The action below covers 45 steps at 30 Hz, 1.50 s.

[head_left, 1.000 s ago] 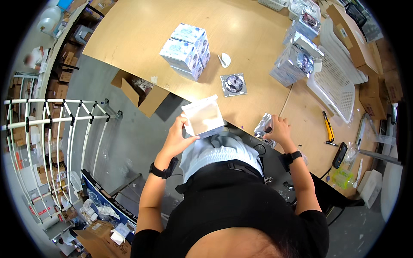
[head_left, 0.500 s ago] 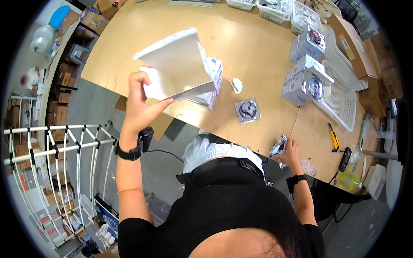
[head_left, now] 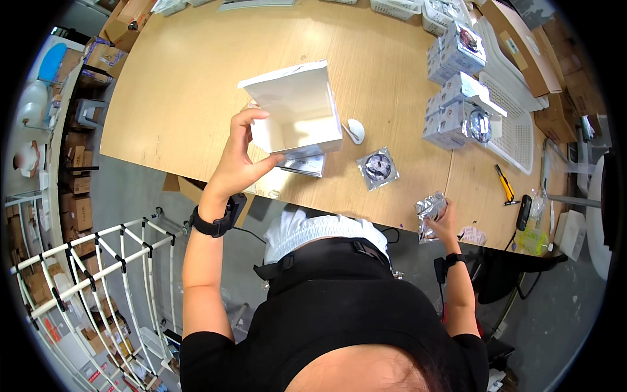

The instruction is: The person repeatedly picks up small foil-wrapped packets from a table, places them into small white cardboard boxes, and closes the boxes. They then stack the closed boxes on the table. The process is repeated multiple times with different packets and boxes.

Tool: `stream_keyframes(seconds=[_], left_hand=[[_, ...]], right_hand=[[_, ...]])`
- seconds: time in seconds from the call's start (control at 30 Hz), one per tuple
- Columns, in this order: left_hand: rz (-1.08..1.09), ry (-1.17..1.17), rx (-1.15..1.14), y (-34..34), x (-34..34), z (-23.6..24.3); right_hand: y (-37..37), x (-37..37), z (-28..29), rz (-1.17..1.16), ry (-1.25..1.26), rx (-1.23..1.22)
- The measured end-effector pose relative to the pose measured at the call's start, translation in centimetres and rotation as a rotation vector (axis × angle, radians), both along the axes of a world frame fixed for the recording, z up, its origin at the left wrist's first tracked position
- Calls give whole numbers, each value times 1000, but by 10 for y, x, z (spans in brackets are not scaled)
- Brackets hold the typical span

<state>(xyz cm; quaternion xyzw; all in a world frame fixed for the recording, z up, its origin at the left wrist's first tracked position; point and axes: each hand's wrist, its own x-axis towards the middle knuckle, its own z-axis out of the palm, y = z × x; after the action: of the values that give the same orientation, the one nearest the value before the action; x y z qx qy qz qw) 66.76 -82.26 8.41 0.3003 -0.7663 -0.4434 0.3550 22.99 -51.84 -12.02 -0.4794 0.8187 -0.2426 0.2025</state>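
Observation:
An open white-lined cardboard box (head_left: pixel 294 114) is gripped by my left hand (head_left: pixel 240 157), thumb on its near edge and fingers at its left side. Its lid stands up at the far side, and the part of the inside that shows holds nothing. Beneath it lies a flat silvery-blue packet or box (head_left: pixel 304 164), partly hidden. At the table's near edge my right hand (head_left: pixel 445 223) is closed on a silver foil pouch (head_left: pixel 431 212). Between the hands lie a clear packet with a dark round badge (head_left: pixel 378 167) and a small white rounded piece (head_left: pixel 354 130).
To the right stand pale-blue printed boxes (head_left: pixel 450 117) with round badges on them, beside a white plastic basket (head_left: pixel 513 137). A yellow utility knife (head_left: pixel 503 183) and a black device (head_left: pixel 524 212) lie at the right. A white pipe rack (head_left: pixel 98 261) stands on the floor at left.
My left hand has brought the box right and nearer the table, its opening now turned more toward me. The foil pouch in my right hand now shows more of its flat silver face.

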Motion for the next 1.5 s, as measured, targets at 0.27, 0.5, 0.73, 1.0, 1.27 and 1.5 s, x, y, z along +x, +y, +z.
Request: stream_keyframes(seconds=[0.27,0.5,0.73,1.0,1.27,1.5], left_hand=[[-84,98,65,-22,3,-11],[-150,29,80,-32,16,-23],[-237,126,60,-40,13,-19],[23,232,-365,-18,56,9],[-556,198,-45,-3,25,69],[-737,334,1295,8,16,96]], right_hand=[[-12,28,-2,-74,206,-92],[-46,53,22,-217,203,-12],[-60,54,31,-317,222,-173],[-79,80,64,-421,-180,-427],[-177,184,272,328,-177,-868],[-228,269,314,758,-167,-1000]])
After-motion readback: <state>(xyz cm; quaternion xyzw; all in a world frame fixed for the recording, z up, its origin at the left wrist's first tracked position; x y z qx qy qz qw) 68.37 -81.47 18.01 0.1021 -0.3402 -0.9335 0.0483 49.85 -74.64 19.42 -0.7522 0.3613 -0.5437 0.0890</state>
